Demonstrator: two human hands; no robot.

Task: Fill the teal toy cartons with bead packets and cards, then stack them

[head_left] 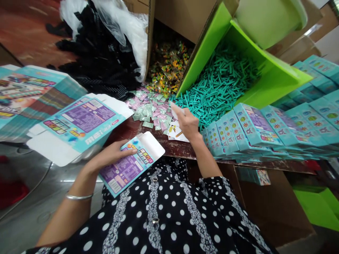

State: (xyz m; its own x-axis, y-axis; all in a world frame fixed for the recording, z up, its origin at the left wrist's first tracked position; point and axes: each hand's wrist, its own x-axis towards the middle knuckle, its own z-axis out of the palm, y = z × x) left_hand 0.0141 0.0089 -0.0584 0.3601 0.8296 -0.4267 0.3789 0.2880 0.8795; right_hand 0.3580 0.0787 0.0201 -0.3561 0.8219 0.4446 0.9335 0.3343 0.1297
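My left hand [120, 151] is closed round a small teal-and-purple carton [125, 173] in front of my body; a white flap [153, 143] sticks out at its upper end. My right hand [188, 123] reaches over the table edge with fingers bent together, and something pale shows at the fingertips, too hidden to name. Just below it lie white printed cards [177, 132]. Beyond the fingers spreads a pile of small pink and pale-green packets [156, 111]. Teal stick-like pieces [217, 84] spill from a lime-green tray [275, 76] right beside it.
Flat cartons [87, 120] with white flaps lie at left, next to a thick stack [42, 95]. Behind are black pieces [103, 53] by plastic bags and a cardboard box with orange-and-green packets [172, 67]. Filled-looking teal boxes [254, 127] stand in rows at right.
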